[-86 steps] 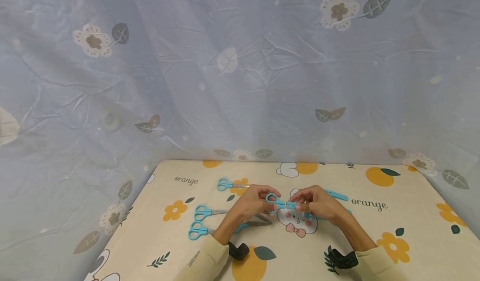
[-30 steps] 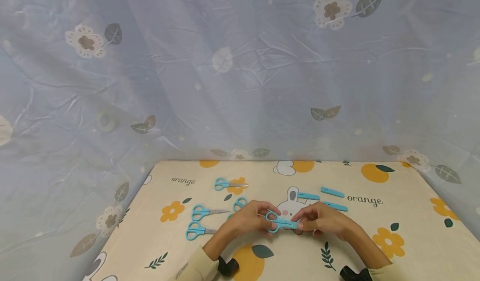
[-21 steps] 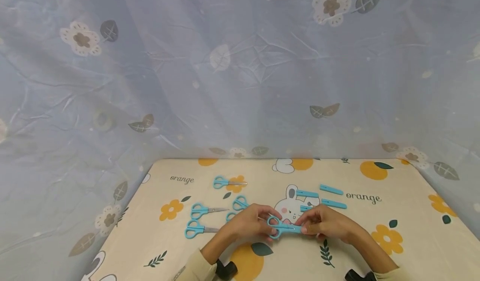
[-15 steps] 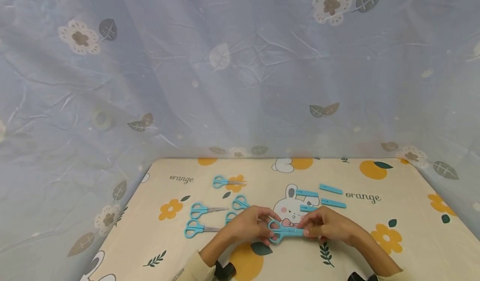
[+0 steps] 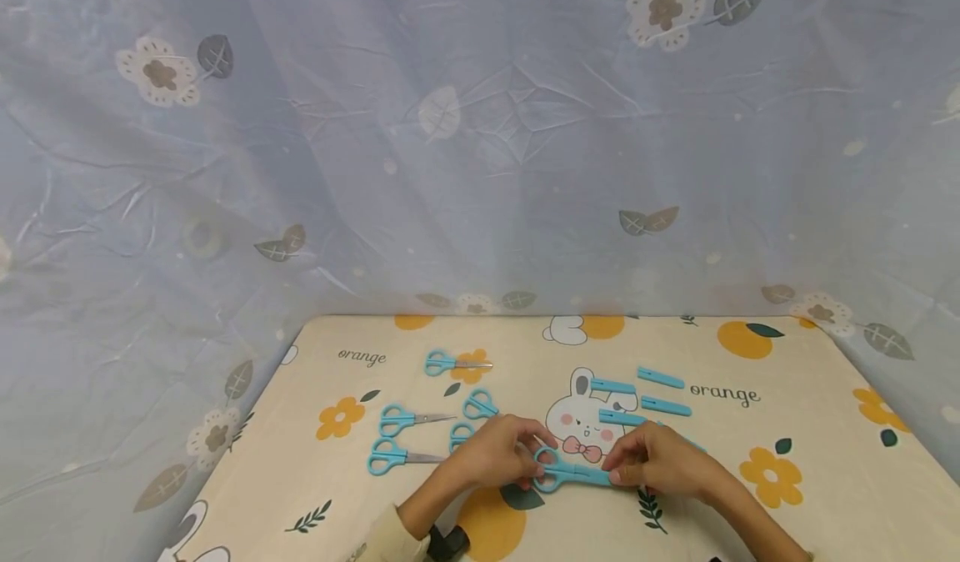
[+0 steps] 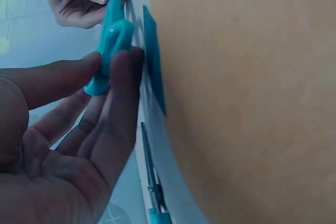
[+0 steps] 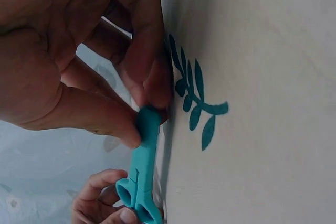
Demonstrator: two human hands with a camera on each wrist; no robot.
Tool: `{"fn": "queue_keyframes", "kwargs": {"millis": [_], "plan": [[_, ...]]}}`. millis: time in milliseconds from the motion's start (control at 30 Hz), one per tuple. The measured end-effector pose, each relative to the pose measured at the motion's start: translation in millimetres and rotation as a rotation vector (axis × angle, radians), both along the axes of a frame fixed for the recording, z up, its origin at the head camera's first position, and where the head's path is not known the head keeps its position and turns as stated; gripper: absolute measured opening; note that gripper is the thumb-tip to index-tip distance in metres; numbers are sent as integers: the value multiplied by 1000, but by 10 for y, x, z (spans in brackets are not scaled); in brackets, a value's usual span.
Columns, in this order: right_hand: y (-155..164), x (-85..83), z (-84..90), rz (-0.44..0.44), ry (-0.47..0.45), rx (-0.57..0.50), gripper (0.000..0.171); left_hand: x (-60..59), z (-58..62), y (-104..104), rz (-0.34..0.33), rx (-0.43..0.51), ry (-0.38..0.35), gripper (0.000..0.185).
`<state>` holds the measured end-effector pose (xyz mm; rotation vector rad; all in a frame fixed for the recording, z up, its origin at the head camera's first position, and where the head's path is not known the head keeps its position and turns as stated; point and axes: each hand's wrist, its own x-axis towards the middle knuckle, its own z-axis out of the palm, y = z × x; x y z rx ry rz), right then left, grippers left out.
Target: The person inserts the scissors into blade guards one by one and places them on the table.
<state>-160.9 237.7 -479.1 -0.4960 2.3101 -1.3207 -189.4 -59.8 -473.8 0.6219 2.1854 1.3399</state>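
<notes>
A pair of turquoise scissors [image 5: 573, 472] with a turquoise cap over the blades lies low over the table [image 5: 810, 429], held at both ends. My left hand [image 5: 536, 462] pinches the handle loops [image 6: 113, 40] between thumb and fingers. My right hand [image 5: 611, 469] pinches the cap's tip [image 7: 149, 121] between thumb and forefinger. In the right wrist view the scissors [image 7: 139, 182] run down to the left hand at the bottom edge.
Several uncapped turquoise scissors lie left of my hands, such as one pair [image 5: 453, 364] at the back and another [image 5: 393, 458] near the left edge. Loose caps [image 5: 660, 377] lie right of the rabbit print. A flowered curtain [image 5: 480, 145] hangs behind the table.
Both hands have brought the capped scissors toward the table's near edge and lower, close to the cloth. The loose caps behind them now show.
</notes>
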Motion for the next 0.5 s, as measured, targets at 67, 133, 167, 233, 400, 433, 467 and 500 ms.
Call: {"fn": "queue_keyframes", "kwargs": {"millis": [67, 133, 167, 233, 400, 433, 467, 500], "plan": [[2, 17, -1, 2, 54, 38, 6, 4, 20, 2, -5, -35, 42, 28], [2, 31, 3, 6, 91, 62, 5, 11, 41, 5, -16, -59, 71, 26], [0, 37, 6, 8, 105, 69, 4, 14, 52, 6, -23, -74, 91, 26], [-6, 44, 13, 8, 123, 78, 2, 22, 73, 3, -36, -103, 120, 25], [-15, 63, 22, -4, 142, 105, 5, 35, 123, -43, -48, -173, 185, 23], [-14, 68, 22, -5, 143, 111, 5, 37, 132, -59, -46, -182, 191, 23], [-9, 73, 23, -5, 146, 118, 3, 39, 140, -75, -44, -189, 197, 22], [-5, 80, 26, -7, 142, 128, 2, 40, 148, -95, -42, -192, 199, 22]]}}
